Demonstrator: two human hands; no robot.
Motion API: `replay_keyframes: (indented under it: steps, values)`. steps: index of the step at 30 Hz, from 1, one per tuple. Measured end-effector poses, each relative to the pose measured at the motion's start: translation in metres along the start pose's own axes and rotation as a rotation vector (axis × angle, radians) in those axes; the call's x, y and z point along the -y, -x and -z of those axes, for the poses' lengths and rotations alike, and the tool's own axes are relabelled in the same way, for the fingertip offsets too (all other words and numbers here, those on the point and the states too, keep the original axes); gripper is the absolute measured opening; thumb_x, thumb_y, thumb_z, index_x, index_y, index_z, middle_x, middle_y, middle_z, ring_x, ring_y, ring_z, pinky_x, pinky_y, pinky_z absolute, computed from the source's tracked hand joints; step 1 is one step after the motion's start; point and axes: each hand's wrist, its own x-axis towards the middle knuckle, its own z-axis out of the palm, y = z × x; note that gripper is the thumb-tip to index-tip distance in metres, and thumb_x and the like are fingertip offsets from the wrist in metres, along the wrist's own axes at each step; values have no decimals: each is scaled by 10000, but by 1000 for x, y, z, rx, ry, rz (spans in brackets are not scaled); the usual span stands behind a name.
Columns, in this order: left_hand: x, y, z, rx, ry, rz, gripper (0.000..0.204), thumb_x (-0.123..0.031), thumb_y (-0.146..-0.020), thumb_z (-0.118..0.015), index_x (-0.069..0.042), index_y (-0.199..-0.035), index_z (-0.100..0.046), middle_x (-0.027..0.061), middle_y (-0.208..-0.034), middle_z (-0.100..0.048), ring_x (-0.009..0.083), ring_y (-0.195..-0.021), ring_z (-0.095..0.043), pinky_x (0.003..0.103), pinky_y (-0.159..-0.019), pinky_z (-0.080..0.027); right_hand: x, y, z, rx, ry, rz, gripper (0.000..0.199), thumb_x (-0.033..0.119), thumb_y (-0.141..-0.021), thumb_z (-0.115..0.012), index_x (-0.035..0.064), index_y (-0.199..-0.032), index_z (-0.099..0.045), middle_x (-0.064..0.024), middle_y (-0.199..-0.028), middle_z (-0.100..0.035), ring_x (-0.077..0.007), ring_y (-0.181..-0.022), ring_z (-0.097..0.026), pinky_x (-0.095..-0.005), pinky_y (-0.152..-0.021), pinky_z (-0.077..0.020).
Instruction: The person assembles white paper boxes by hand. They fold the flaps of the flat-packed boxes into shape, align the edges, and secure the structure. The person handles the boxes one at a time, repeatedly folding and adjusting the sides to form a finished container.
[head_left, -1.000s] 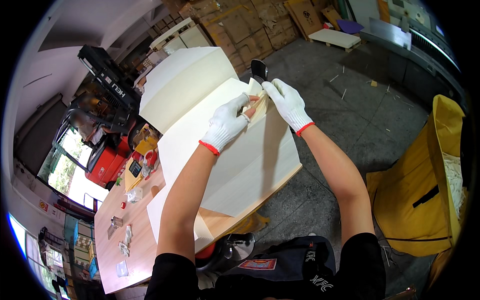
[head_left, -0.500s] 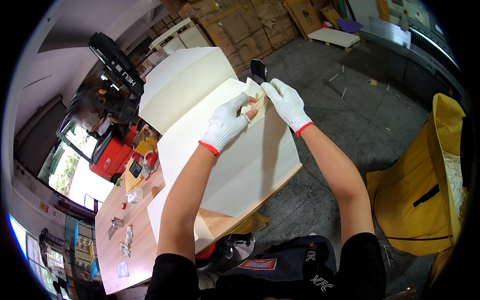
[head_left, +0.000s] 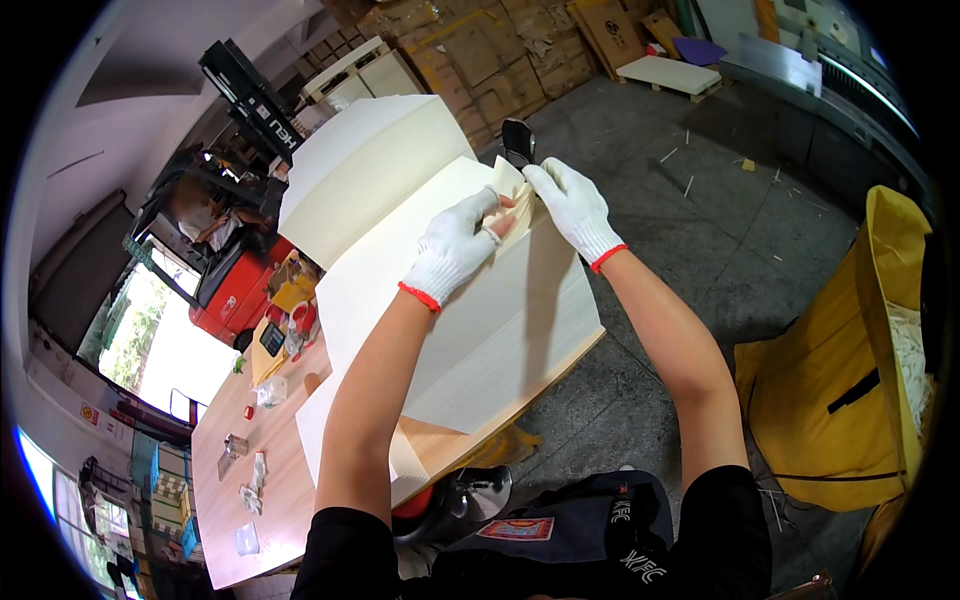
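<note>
A tall stack of cream-white paper sheets [head_left: 490, 335] lies on the wooden table. At its far right corner, several sheets [head_left: 512, 178] are bent up and fanned apart. My left hand [head_left: 462, 235], in a white knitted glove with red cuff, has its bare thumb and a bare fingertip closed around the bent sheets. My right hand [head_left: 572, 205], gloved the same way, holds the corner from the right, its fingers partly hidden behind the paper. Farther back on the stack, a large portion of sheets [head_left: 375, 165] stands folded up at a slant.
The table [head_left: 290, 450] carries a calculator [head_left: 271, 340], tape and small items at left. A yellow sack [head_left: 820, 390] stands on the right. Beyond the table, a person [head_left: 200, 215] sits in a red forklift [head_left: 235, 295]. A dark-topped stool [head_left: 518, 140] stands past the stack.
The forklift with its driver has moved to the right, nearer the table's far side. My hands keep their hold on the paper corner, with barely any shift.
</note>
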Motion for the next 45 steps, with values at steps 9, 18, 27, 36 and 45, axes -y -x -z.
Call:
replay_keyframes:
  steps: [9,18,27,36,45]
  values:
    - [11,-4,-5,-84,-101,-91,371,-312,-918,-731,-171,-1252,-656,107,-921,-704,191,-781,-656,366,-774,-512,1,1,0,-7,0,-5,514,554,-983,-492,62,-882,-603,-144,-754,-610,-324,-741,-608,-413,-718,-456]
    - [6,-2,-3,-56,-35,-35,363,-324,-922,-720,-181,-1250,-658,98,-981,-711,190,-768,-648,361,-783,-513,-3,-1,-2,-20,-15,-8,526,572,-978,-501,65,-872,-597,-130,-730,-588,-297,-705,-578,-399,-705,-450]
    - [8,1,-5,-116,90,-123,292,-189,-1015,-512,-156,-1272,-646,101,-1006,-696,192,-966,-648,332,-867,-496,4,1,2,8,3,-30,531,577,-975,-505,66,-855,-588,-128,-721,-576,-288,-699,-577,-396,-698,-448]
    - [13,-5,-7,-75,-76,-112,306,-295,-947,-692,-162,-1221,-663,108,-925,-705,199,-759,-669,369,-750,-527,-1,1,-2,-21,-27,-26,487,509,-985,-543,38,-864,-573,-98,-743,-546,-220,-699,-518,-358,-689,-418]
    - [2,-1,-6,-29,-130,-152,386,-168,-883,-684,-195,-1267,-648,146,-1087,-718,306,-957,-690,416,-841,-538,-4,0,1,-42,15,-21,518,573,-967,-511,72,-901,-624,-141,-782,-643,-319,-776,-640,-416,-747,-472]
